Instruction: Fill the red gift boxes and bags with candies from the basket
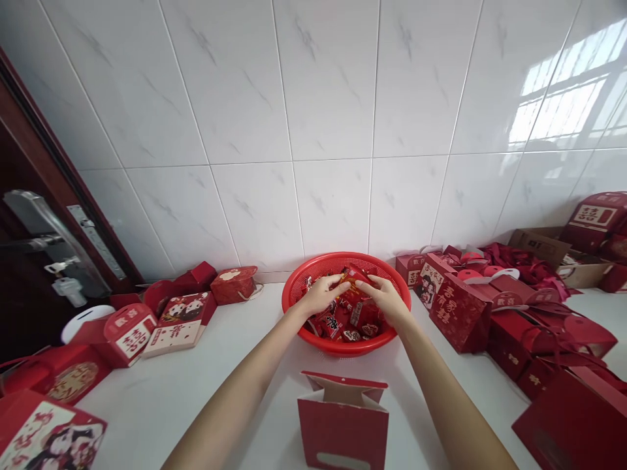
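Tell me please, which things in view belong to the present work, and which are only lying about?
Seem in use:
- red basket, with left hand and right hand in it
- red packets inside
- open-topped box in front

Apparently lying about:
- boxes on the left
- boxes on the right
- brown carton

Basket (337, 350) bright red, packets (363, 314) red with black and white print, bag (343, 429) dark red, pale inner faces, tabletop (157, 398) white, wall tiles (333, 202) white with grey veins, door handle (51, 212) silver.
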`<state>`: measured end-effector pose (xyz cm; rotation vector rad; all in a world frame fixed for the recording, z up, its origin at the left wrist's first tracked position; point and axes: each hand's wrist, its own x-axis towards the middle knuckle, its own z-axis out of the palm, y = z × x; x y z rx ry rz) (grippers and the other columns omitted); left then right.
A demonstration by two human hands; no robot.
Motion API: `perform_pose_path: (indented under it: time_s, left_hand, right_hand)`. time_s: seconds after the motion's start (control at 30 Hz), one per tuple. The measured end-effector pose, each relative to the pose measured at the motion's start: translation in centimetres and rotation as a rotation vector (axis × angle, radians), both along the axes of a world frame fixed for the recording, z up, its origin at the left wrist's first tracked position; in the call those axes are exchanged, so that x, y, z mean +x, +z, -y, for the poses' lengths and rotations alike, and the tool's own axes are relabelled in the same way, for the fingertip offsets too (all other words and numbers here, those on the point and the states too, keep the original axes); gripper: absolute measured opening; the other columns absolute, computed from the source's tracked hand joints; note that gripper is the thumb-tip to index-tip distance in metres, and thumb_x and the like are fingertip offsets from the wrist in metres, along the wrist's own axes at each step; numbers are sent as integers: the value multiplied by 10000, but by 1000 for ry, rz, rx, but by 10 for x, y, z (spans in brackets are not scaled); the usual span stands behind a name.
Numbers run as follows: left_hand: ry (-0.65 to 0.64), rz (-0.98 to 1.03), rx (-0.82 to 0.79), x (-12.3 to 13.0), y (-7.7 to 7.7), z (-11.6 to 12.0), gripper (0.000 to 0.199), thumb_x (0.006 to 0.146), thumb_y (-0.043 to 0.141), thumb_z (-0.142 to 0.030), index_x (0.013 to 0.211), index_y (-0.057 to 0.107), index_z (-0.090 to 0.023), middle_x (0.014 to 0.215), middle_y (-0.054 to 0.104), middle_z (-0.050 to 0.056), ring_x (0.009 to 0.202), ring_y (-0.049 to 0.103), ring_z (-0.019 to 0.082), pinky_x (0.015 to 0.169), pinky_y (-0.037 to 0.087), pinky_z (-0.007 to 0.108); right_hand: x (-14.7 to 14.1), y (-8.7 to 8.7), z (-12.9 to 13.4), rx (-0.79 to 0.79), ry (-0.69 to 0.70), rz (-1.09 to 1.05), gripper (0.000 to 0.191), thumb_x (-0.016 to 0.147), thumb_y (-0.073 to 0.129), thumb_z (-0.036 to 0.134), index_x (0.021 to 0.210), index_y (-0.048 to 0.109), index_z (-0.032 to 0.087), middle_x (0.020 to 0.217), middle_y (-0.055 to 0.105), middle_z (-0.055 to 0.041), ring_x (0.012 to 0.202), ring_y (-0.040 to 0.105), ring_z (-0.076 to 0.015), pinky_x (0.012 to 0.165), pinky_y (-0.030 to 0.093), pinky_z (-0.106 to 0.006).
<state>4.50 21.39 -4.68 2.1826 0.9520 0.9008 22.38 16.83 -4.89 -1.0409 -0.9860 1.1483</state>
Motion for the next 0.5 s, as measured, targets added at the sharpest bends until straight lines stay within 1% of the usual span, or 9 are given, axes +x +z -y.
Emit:
perform_pose_path:
  time_s: [0.03, 0.07, 0.13, 0.2, 0.27, 0.33, 0.37, 0.43, 0.5]
  left_hand:
    - [31, 44, -32, 0, 0, 0, 346, 939, 519, -453, 1029, 736, -198, 1019, 763, 58, 1006, 688, 231, 847, 544, 291]
    - [106, 73, -53, 0, 1, -1, 324, 933, 527, -423, 1049, 741, -209, 1046, 766, 54, 1044, 685, 230, 878, 539, 291]
    - [325, 83, -60, -4, 1, -6, 308, 944, 489, -351, 1079, 734, -223, 1101, 761, 45, 1088, 678, 215, 920, 522, 288]
    - [501, 60, -74, -10, -2, -13, 290, 926, 477, -271, 1075, 719, -217, 1138, 752, 58, 1088, 678, 219, 925, 513, 305]
    - [613, 10, -100, -16, -6, -19, 231, 851, 547, -213, 1012, 713, -206, 1108, 757, 81, 1065, 682, 247, 905, 508, 328]
    - [683, -51, -124, -20, -11, -24, 176, 767, 622, -184, 921, 706, -201, 1057, 765, 98, 1069, 678, 280, 894, 501, 346]
    - [703, -76, -131, -21, -13, -26, 156, 738, 645, -178, 883, 699, -197, 1054, 763, 110, 1094, 669, 299, 902, 494, 356]
    - [729, -108, -139, -22, -17, -28, 134, 701, 667, -169, 833, 686, -189, 1103, 748, 146, 1159, 641, 336, 928, 481, 379]
    - [740, -118, -156, -23, -19, -29, 139, 672, 678, -148, 806, 678, -183, 1139, 734, 177, 1176, 634, 362, 931, 481, 397]
  right_hand:
    - [-1, 0, 0, 6, -14, -4, 307, 596, 847, 329, 847, 714, 212, 866, 744, -45, 771, 681, -220, 584, 538, -286]
    - [-1, 0, 1, 15, -38, -6, 307, 603, 839, 336, 854, 713, 211, 881, 746, -45, 801, 683, -225, 595, 539, -284]
    - [1, -1, 1, 32, -95, -12, 297, 621, 814, 357, 853, 706, 207, 871, 737, -39, 810, 676, -218, 582, 522, -266]
    - [3, 0, 2, 34, -124, -33, 255, 622, 794, 356, 797, 686, 203, 799, 709, -20, 740, 651, -185, 540, 483, -239]
    - [4, 1, 2, 3, -141, -84, 221, 607, 782, 336, 728, 649, 207, 717, 670, 4, 644, 608, -152, 486, 434, -223]
    - [5, 2, 1, -36, -147, -137, 213, 600, 770, 328, 704, 621, 217, 689, 659, 9, 590, 585, -145, 444, 404, -227]
    - [5, 2, 0, -44, -148, -161, 211, 604, 761, 331, 711, 615, 223, 699, 669, 5, 589, 594, -152, 442, 413, -235]
    - [6, 1, -2, -44, -155, -201, 205, 618, 737, 335, 736, 605, 233, 727, 693, -5, 625, 633, -180, 472, 469, -259]
    - [6, 0, -4, -43, -167, -258, 197, 629, 720, 329, 756, 599, 240, 743, 710, -8, 674, 670, -205, 519, 525, -286]
